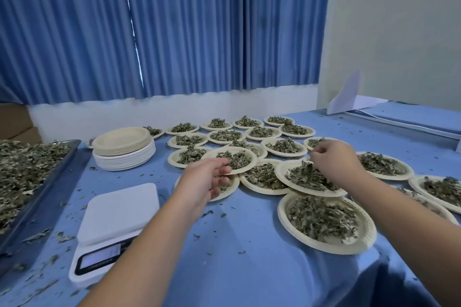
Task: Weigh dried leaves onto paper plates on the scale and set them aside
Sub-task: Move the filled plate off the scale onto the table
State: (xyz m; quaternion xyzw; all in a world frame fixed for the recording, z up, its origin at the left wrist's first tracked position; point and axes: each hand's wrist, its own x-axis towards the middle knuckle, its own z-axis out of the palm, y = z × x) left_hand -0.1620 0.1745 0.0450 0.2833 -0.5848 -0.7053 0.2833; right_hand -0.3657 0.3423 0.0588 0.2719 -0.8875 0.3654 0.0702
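**Leaf-filled plate being held among the set-aside plates, scale standing bare**

The left hand (207,178) is reaching past the scale (117,217) and closing its grip on the near rim of a paper plate (253,163). The fingers are curling at the plate's edge. This plate is carrying a heap of dried leaves (234,159) and is sitting over the edges of neighbouring plates, behind and to the right of the scale.

The right hand (334,161) is hovering just above a second plate (280,172) to the right of the first. Its fingertips are drawing together in a narrow pinch over that plate's leaf heap. Whether any leaf is sitting between them, I cannot tell.

Many more filled plates (283,214) are lying across the middle and right of the blue-covered counter (237,271), several overlapping at the rims.

The white scale is standing at the near left with nothing on its platform, its display facing the person. Behind it a stack of empty plates (122,149) is sitting. Along the left edge a metal tray (53,172) is holding a large bed of loose leaves. Leaf crumbs are lying scattered over the cloth. Blue curtains (174,27) are hanging behind the counter.
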